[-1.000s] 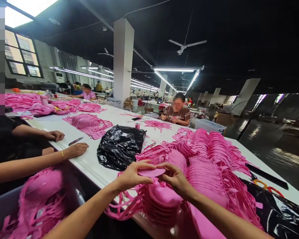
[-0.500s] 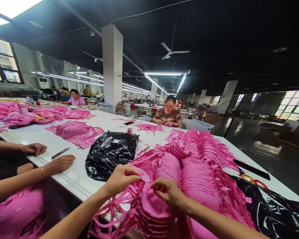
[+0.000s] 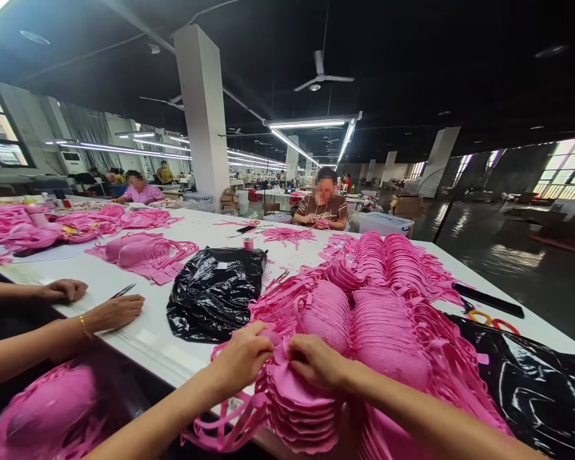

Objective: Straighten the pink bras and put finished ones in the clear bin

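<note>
My left hand (image 3: 242, 358) and my right hand (image 3: 315, 360) meet over a stack of pink moulded bra cups (image 3: 294, 409) at the near table edge. Both hands have their fingers curled, pinching the top pink piece (image 3: 276, 348) of the stack between them. Pink straps hang from the stack over the table edge. Long rows of the same pink cups (image 3: 378, 319) lie just behind my hands.
A crumpled black plastic bag (image 3: 215, 291) lies left of the pile, another black bag (image 3: 546, 377) at the right. A neighbour's hands (image 3: 110, 313) rest on the white table (image 3: 138, 287) beside small snips (image 3: 122, 291). Another person sits across. Orange-handled scissors (image 3: 491, 319) lie far right.
My hands have come down from holding a flat pink pad above the stack to pressing it onto the stack's top. The view has shifted slightly left.
</note>
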Demonstrator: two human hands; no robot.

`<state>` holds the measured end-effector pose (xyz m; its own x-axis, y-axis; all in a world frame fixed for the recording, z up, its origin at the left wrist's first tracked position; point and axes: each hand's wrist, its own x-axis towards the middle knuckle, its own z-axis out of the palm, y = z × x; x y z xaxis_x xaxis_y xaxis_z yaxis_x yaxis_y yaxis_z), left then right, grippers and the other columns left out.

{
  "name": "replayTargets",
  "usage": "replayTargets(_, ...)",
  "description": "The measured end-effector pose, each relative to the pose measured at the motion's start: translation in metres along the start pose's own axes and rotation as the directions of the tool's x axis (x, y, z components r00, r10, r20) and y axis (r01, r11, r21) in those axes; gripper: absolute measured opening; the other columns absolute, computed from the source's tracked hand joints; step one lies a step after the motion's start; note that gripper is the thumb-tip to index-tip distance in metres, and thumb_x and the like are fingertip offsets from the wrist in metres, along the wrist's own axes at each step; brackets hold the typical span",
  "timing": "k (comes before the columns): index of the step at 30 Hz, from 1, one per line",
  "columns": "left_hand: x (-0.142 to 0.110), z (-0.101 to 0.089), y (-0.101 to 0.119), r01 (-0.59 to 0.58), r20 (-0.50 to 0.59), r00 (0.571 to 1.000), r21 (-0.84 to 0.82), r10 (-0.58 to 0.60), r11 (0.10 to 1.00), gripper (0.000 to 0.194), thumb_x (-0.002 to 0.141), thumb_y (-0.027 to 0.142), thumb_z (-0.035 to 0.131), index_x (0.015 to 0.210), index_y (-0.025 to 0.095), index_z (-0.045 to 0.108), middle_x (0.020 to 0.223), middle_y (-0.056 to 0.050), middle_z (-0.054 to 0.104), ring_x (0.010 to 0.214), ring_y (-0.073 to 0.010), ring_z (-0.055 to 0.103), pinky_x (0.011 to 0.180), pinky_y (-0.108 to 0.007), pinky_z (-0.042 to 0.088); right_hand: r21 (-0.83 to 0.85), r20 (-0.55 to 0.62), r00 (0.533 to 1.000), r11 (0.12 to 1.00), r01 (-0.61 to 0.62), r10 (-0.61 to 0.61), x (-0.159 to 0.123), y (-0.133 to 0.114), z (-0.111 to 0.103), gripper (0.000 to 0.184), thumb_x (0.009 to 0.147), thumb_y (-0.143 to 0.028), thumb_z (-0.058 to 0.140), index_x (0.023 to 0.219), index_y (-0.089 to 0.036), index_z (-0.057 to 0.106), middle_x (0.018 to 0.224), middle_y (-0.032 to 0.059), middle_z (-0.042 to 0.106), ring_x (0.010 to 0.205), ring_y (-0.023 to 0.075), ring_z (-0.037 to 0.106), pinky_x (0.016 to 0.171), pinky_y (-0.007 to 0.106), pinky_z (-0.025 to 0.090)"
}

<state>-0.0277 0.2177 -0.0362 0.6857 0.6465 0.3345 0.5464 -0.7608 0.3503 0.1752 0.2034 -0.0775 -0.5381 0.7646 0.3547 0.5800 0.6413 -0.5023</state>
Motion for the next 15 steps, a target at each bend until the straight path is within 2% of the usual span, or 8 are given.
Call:
replayTargets(3, 0.003, 0.001, 0.003, -0.051, 0.01, 0.999, 0.032, 0.051, 0.998, 0.023, 0.082, 0.014, 0.05, 0.071, 0.019, 0.07, 0.083, -0.004, 0.061, 0.077, -0.0147, 0.056, 0.071, -0.023, 0.043, 0.067, -0.04, 0.997, 0.995, 0.072, -0.07, -0.006, 0.0, 0.001, 0.017, 0.072, -0.005, 0.05, 0.078, -0.018, 0.058, 0.076, 0.0016, 0.061, 0.066, 0.0135, 0.053, 0.064, 0.023, 0.043)
replayTargets(6, 0.007, -0.001, 0.006, -0.041, 0.009, 0.999, -0.008, 0.041, 0.999, 0.019, 0.08, 0.015, 0.055, 0.071, 0.02, 0.07, 0.08, -0.003, 0.062, 0.078, -0.0146, 0.056, 0.072, -0.023, 0.043, 0.061, -0.033, 0.992, 0.99, 0.126, -0.124, -0.01, 0.001, 0.001, 0.016, 0.078, -0.008, 0.047, 0.084, -0.018, 0.058, 0.08, 0.0036, 0.061, 0.069, 0.0141, 0.054, 0.066, 0.024, 0.044)
replayTargets(9, 0.008, -0.006, 0.008, -0.01, 0.084, 0.996, -0.071, 0.016, 0.997, 0.013, 0.076, 0.015, 0.061, 0.071, 0.021, 0.071, 0.073, 0.0, 0.062, 0.076, -0.0135, 0.056, 0.071, -0.022, 0.041, 0.062, -0.081, 0.992, 0.993, 0.103, -0.097, -0.012, 0.001, -0.001, 0.013, 0.077, -0.008, 0.048, 0.079, -0.017, 0.057, 0.074, 0.0028, 0.059, 0.064, 0.0135, 0.052, 0.062, 0.024, 0.043)
replayTargets(11, 0.007, -0.009, 0.009, -0.03, 0.141, 0.989, -0.064, 0.039, 0.998, 0.012, 0.075, 0.012, 0.062, 0.07, 0.02, 0.07, 0.072, 0.001, 0.061, 0.075, -0.0132, 0.055, 0.069, -0.021, 0.04, 0.076, -0.095, 0.991, 0.992, 0.1, -0.093, -0.012, -0.001, -0.004, 0.013, 0.074, -0.006, 0.049, 0.075, -0.017, 0.057, 0.07, 0.0014, 0.058, 0.061, 0.0126, 0.049, 0.059, 0.022, 0.041)
replayTargets(15, 0.007, -0.017, 0.013, -0.116, 0.18, 0.975, -0.069, 0.127, 0.991, 0.016, 0.078, 0.011, 0.058, 0.077, 0.02, 0.071, 0.076, -0.001, 0.06, 0.076, -0.0124, 0.055, 0.071, -0.02, 0.04, 0.142, -0.009, 0.994, 0.983, 0.113, -0.113, -0.009, -0.009, -0.013, 0.021, 0.071, -0.002, 0.05, 0.08, -0.017, 0.062, 0.073, 0.0012, 0.059, 0.062, 0.0119, 0.05, 0.058, 0.021, 0.041)
